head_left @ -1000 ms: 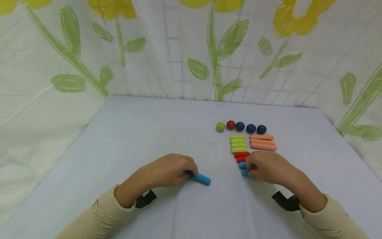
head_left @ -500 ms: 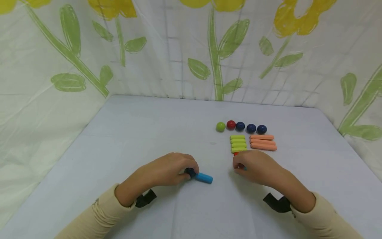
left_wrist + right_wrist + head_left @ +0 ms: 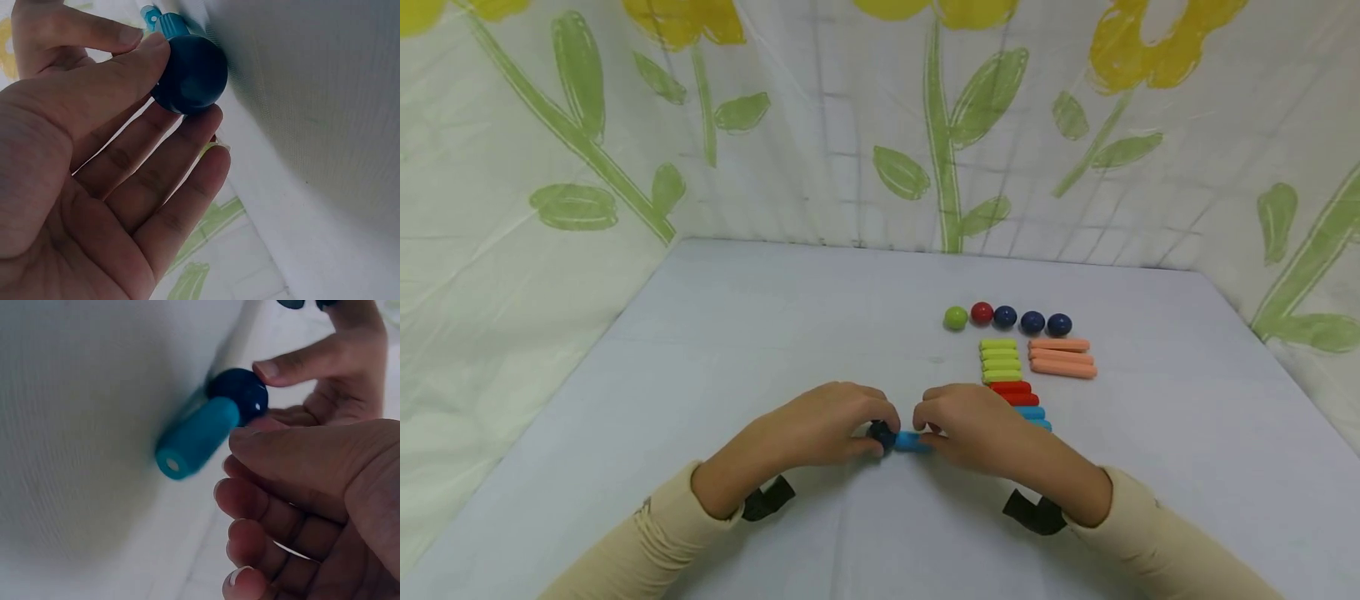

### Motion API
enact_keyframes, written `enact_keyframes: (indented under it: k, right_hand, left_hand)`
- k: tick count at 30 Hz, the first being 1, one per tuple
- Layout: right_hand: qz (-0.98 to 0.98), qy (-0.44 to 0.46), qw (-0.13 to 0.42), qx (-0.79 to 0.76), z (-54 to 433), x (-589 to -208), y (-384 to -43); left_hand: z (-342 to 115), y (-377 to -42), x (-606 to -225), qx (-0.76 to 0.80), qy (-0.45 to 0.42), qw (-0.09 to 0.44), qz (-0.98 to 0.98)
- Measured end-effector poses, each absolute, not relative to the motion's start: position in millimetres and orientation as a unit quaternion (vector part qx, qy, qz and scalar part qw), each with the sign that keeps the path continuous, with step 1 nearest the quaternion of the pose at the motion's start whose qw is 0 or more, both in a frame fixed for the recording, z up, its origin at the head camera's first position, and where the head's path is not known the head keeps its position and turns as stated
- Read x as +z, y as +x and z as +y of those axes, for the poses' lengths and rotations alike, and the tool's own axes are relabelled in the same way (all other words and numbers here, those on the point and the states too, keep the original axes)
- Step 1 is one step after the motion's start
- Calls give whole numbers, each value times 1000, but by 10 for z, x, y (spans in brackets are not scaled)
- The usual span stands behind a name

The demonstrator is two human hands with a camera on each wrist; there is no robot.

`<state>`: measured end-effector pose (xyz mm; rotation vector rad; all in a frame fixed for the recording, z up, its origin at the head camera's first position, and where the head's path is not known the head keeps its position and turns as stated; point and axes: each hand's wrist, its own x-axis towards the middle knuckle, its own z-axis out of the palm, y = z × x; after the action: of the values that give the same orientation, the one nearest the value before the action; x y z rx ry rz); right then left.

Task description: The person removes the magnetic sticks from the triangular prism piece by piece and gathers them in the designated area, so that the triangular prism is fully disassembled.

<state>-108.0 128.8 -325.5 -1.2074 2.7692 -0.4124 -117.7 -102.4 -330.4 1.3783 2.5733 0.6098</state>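
Observation:
My left hand (image 3: 835, 425) pinches a dark blue ball (image 3: 882, 436) between thumb and fingers, low over the table. One end of a short blue rod (image 3: 912, 442) meets the ball's right side. In the right wrist view, the rod (image 3: 199, 439) slants away from the ball (image 3: 253, 394) and shows a pale dot on its free end. My right hand (image 3: 973, 421) has its thumb and bent fingers right at the rod, with a small gap beside the thumb in the right wrist view. Past the ball in the left wrist view, part of the rod (image 3: 172, 25) shows.
Behind my right hand lie stacked yellow-green rods (image 3: 1000, 365), orange rods (image 3: 1063, 367), red rods (image 3: 1021, 399) and blue rods (image 3: 1036, 413). A green ball (image 3: 956, 317), a red ball (image 3: 982, 313) and several dark blue balls (image 3: 1032, 322) line up farther back. A flower-printed curtain (image 3: 820, 125) borders the white table (image 3: 737, 333).
My right hand has left the stacked rods and moved left to the blue rod by the ball, uncovering the red and blue rods. The left hand stays put; its rod has turned more level.

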Motion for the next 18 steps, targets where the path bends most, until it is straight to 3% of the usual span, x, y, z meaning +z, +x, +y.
enact_keyframes:
  k: [18]
  right_hand:
    - [907,-369,119,-167,1392,-3306,-1081]
  left_hand:
    - [-1019,-1167,-3310,169,448,81,874]
